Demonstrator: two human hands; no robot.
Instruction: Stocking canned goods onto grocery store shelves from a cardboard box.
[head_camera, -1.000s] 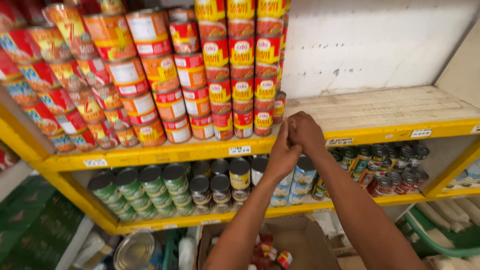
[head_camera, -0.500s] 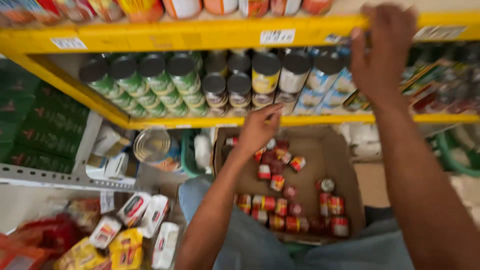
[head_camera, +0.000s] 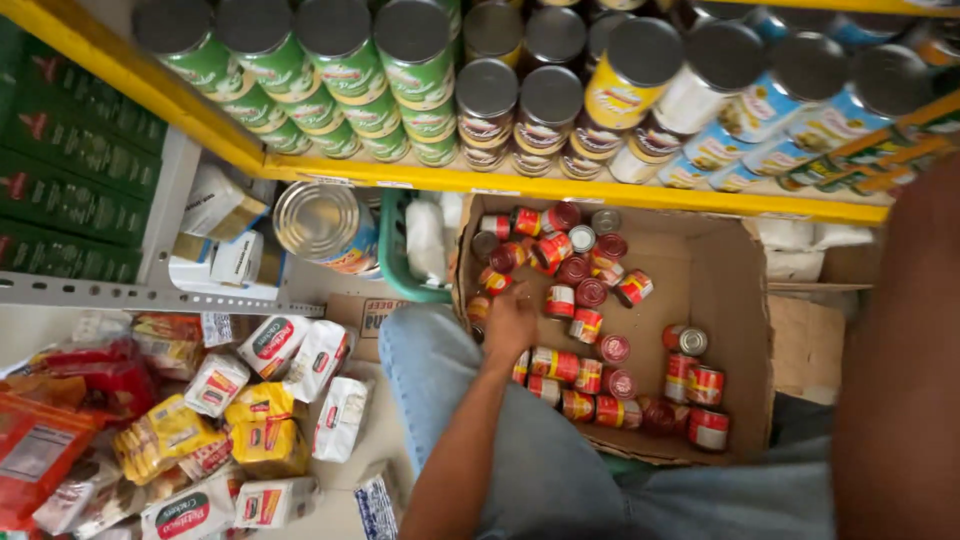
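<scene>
Reaching down into a cardboard box (head_camera: 735, 300) of small red tins (head_camera: 586, 325) with the left hand (head_camera: 510, 325).

Its fingers curl among the tins at the box's left side; whether they grip one I cannot tell. The right hand is out of sight, only a blurred forearm (head_camera: 895, 370) at the frame's right edge. Many tins lie loose in the box, so plenty appears left to handle. Above runs a yellow shelf (head_camera: 560, 185) stacked with cans; packets (head_camera: 250, 400) litter the shop floor beside the person's knee.

The person wears light blue jeans (head_camera: 450, 370) and has bare, sleeveless forearms.
</scene>
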